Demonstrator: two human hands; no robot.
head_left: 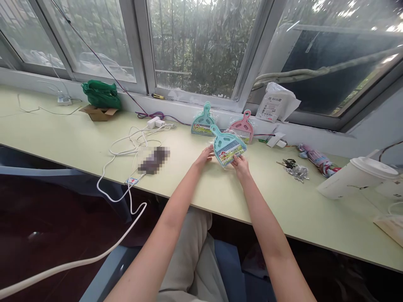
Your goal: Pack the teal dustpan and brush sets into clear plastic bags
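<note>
A small teal dustpan and brush set [229, 149] in clear wrapping, with a printed card across its front, is held tilted over the table. My right hand [241, 165] grips its lower right edge, thumb on the front. At its left edge is my left hand [206, 154], fingers stretched out toward the wrapping; whether they touch it I cannot tell. Behind stand more teal dustpan sets [203, 119], leaning by the window wall. To their right a pink dustpan set [244, 126] leans there too, partly hidden by the held one.
White cables [115, 155] and a blurred dark object [153, 160] lie on the left of the table [182, 176]. A green bag [101, 94] sits on a cardboard box [99, 113]. Keys [289, 163], an umbrella [319, 159] and a white cup [357, 176] are on the right.
</note>
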